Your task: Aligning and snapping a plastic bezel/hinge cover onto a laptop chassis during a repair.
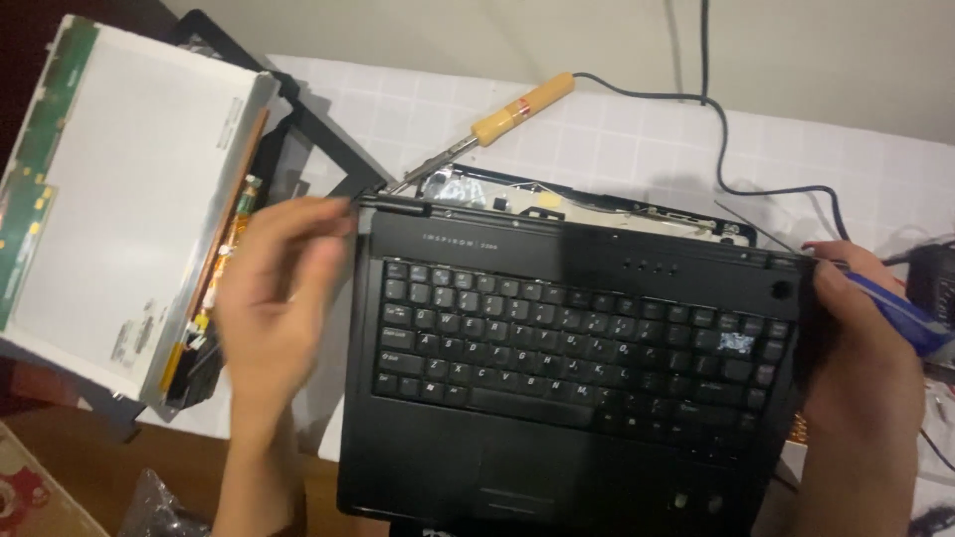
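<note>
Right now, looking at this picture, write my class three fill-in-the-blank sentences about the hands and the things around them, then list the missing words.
1. The left hand touches the top left corner of the black ____.
2. The right hand holds a tool with a ____ handle.
3. The soldering iron behind the laptop base has a ____ handle.
4. The detached screen panel lies to the ____ of the keyboard.

Missing words: laptop; blue; wooden; left
</note>
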